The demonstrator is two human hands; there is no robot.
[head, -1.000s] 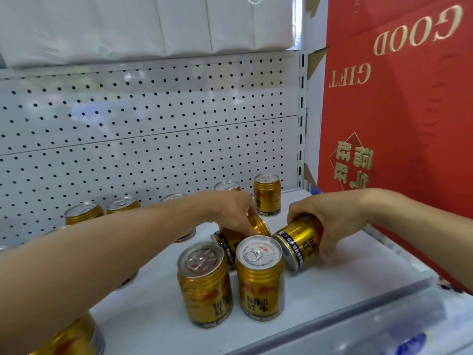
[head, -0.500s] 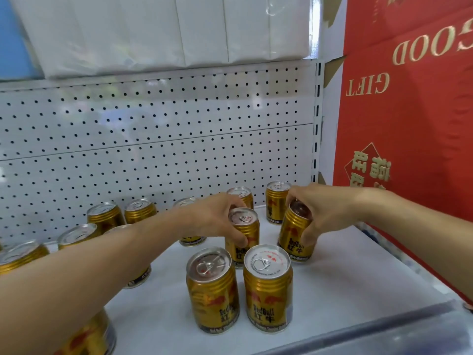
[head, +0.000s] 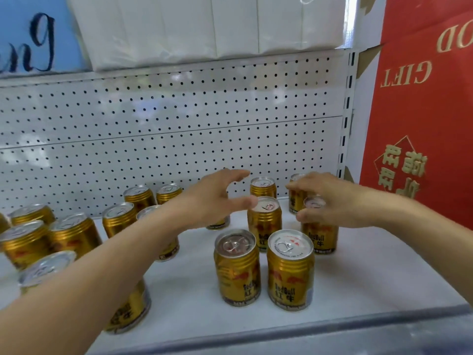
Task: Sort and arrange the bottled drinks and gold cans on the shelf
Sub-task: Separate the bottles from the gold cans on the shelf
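Both hands have let go: the left hand [head: 215, 198] and right hand [head: 325, 201] are open above two gold cans [head: 265, 221] now standing upright on the shelf [head: 371, 275].

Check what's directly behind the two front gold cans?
Behind the front pair stand two more upright cans, then two at the pegboard. The right hand partly covers the right-hand ones.

Both bare forearms are stretched forward. The left hand [head: 217, 198] is held open, thumb and fingers spread apart. The right hand [head: 322, 201] is loosely spread, gripping nothing.
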